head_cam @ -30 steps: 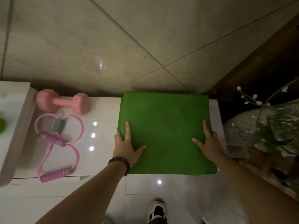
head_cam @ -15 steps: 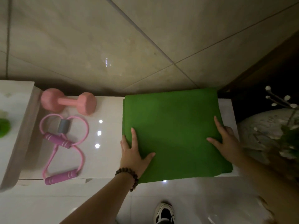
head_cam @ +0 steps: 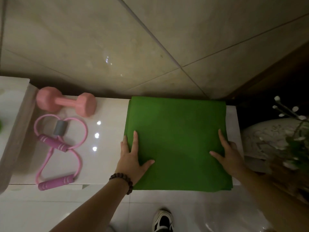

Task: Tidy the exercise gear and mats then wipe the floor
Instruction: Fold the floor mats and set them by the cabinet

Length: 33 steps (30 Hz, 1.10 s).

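- At the far-left corner of the white cabinet top point(head_cam: 107, 158): one pink dumbbell point(head_cam: 66, 104), lying on its side near the back edge; likely heavy and hard, best lifted by the bar between the heads.
- Just in front of it, toward the left edge: one pink figure-eight resistance band point(head_cam: 57, 149) with two purple foam handles and one grey sleeve; light and springy by the look, easiest taken at a handle.
- Left hand point(head_cam: 131, 158) flat on the mat's left edge, fingers straight and spread, pressing down, gripping nothing; beaded bracelet point(head_cam: 122, 180) on that wrist.
- One folded green mat point(head_cam: 177, 141) covering the right half of the cabinet top, back edge to front edge; several layers showing at the corners. Probably soft, limp and light, prone to unfolding, so safest carried from both side edges at once.
- Right hand point(head_cam: 229, 156) on the mat's right edge, fingers extended and released, likewise grasping nothing.
- One shoe point(head_cam: 163, 221) on the glossy floor below the front edge.
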### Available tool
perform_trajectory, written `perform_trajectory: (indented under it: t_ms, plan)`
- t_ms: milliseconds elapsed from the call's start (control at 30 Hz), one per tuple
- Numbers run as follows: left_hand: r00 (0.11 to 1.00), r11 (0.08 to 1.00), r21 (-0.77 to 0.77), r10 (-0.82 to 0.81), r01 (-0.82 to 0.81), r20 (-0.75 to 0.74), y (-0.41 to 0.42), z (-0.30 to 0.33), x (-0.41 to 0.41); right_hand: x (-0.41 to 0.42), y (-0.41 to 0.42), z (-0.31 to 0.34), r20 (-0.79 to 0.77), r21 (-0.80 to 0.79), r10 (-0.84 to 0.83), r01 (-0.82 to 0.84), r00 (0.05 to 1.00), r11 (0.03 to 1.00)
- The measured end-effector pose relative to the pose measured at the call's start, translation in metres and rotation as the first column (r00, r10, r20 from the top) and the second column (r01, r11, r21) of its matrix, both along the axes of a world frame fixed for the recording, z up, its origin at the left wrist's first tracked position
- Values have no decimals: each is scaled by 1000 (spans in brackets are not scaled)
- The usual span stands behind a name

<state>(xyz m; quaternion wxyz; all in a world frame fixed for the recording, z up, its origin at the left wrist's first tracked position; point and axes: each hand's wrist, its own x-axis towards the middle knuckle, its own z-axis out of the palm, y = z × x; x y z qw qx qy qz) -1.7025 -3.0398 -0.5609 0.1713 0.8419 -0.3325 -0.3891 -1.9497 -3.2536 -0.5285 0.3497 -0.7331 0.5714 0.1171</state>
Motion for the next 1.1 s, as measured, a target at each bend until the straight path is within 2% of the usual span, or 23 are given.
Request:
perform_trajectory:
  t_ms: [67,133,167,233,300,367,467,533,667,733,800,867,933,1000,1067,1100]
  plan:
    - [970,991,86,-120,103,214,-5,6,-1,5,-2,2,-86,-31,3,-6,996,999]
    - [901,983,90,-180,157,396,-18,14,4,23,2,7,-221,-265,32,-92,975,960]
    - [868,980,64,-196,188,456,-27,17,9,40,8,10,-230,-396,67,-156,971,905]
    - [803,960,19,-244,278,544,-47,15,21,86,21,10,-134,-561,253,-283,958,778]
    - [742,931,35,-311,362,593,-66,5,34,140,27,1,-79,-623,460,-404,885,670]
    - [722,917,70,-355,394,594,-78,-8,44,184,24,-12,-139,-576,532,-505,835,643]
    - [743,924,54,-339,379,577,-80,-25,49,207,15,-42,-237,-487,428,-488,872,725]
    - [753,925,38,-331,377,568,-80,-30,49,205,11,-55,-247,-452,391,-462,887,763]
    - [761,926,57,-341,374,551,-82,-26,48,202,4,-38,-237,-379,468,-524,852,762]
    - [770,932,47,-325,360,549,-83,-24,48,179,-8,-25,-270,-431,380,-464,885,774]
    - [772,936,37,-312,351,553,-82,-26,46,134,-25,-18,-360,-510,197,-370,912,776]
    - [769,936,36,-308,349,560,-82,-27,46,99,-38,-19,-427,-447,126,-330,896,832]
    - [772,938,31,-302,345,559,-83,-27,46,89,-48,-28,-411,-315,170,-315,895,895]
    - [771,937,34,-305,347,559,-83,-26,47,93,-56,-28,-381,-238,217,-322,899,916]
    - [767,935,49,-317,351,558,-83,-25,46,89,-58,-15,-323,-247,213,-299,922,921]
    - [762,935,59,-320,349,563,-83,-26,46,82,-55,-9,-296,-314,184,-277,937,908]
